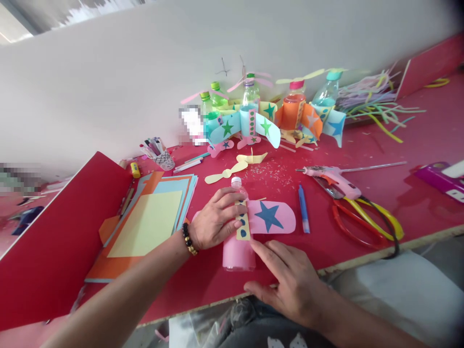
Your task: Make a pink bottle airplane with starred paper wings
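Note:
A clear plastic bottle (239, 258) wrapped in pink paper lies on the red table, its white cap pointing away from me. Down its middle runs a cream paper strip (243, 234) with blue dots. A pink paper wing (289, 217) with a blue star sticks out to the right; the left wing is mostly covered by my hand. My left hand (219, 217) lies over the bottle and strip, fingers bent across them, holding the bottle down. My right hand (286, 273) is beside the bottle, index fingertip at the strip's lower right corner, thumb apart, holding nothing.
Cream paper propellers (227, 173) lie beyond the bottle. To the right are a blue pen (303, 209), a pink glue gun (335, 178) and red-and-yellow-handled scissors (357, 227). Paper sheets (148, 222) are stacked left. Several decorated bottles (248, 118) stand at the wall.

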{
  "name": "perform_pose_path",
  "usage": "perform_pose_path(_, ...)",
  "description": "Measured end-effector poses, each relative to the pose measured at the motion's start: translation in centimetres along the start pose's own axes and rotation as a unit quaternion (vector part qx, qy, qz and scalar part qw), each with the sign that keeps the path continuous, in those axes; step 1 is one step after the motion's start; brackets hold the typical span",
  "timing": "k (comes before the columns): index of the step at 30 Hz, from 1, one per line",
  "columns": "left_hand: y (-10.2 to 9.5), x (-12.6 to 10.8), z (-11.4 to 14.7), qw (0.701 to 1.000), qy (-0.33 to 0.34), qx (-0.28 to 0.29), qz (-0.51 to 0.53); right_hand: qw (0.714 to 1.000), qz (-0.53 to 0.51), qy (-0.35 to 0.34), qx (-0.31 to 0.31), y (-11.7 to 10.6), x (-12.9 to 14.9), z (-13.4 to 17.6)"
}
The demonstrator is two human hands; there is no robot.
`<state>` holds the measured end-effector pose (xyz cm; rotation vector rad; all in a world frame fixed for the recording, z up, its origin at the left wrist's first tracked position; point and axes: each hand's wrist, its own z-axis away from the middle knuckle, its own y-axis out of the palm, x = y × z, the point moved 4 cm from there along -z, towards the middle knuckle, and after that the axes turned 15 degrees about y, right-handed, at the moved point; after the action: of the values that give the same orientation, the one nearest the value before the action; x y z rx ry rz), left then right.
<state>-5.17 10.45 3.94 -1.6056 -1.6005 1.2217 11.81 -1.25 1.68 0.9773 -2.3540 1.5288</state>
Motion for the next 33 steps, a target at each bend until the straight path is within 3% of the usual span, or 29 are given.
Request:
perform_pose_path(9, 0.7, -1.1, 1.3, 0.991, -0.1, -0.07, -0.045, 1.0, -0.02, 0.005, 0.003, 0.6, -1.1, -0.7)
perform_pose_path(15, 0.7, -1.8, 1.0, 0.99, -0.079, -0.099, -0.058, 0.998, -0.007, -0.053, 0.016, 0.0, -2.4, -1.9)
perform_pose_path(19, 0.9, -2.0, 0.7, 0.994, -0.052, -0.088, -0.038, 0.995, -0.006, -0.095, 0.023, -0.2, -3.0, -2.8)
perform_pose_path(25, 0.8, -1.8, 1.0, 0.996, -0.064, -0.058, -0.026, 0.989, 0.008, -0.145, 0.033, -0.5, -3.1, -4.0)
perform_pose_path(33, 0.4, -1.6, 1.7, 0.998, -0.053, -0.027, -0.007, 0.978, 0.034, -0.19, 0.084, -0.5, -2.9, -4.9)
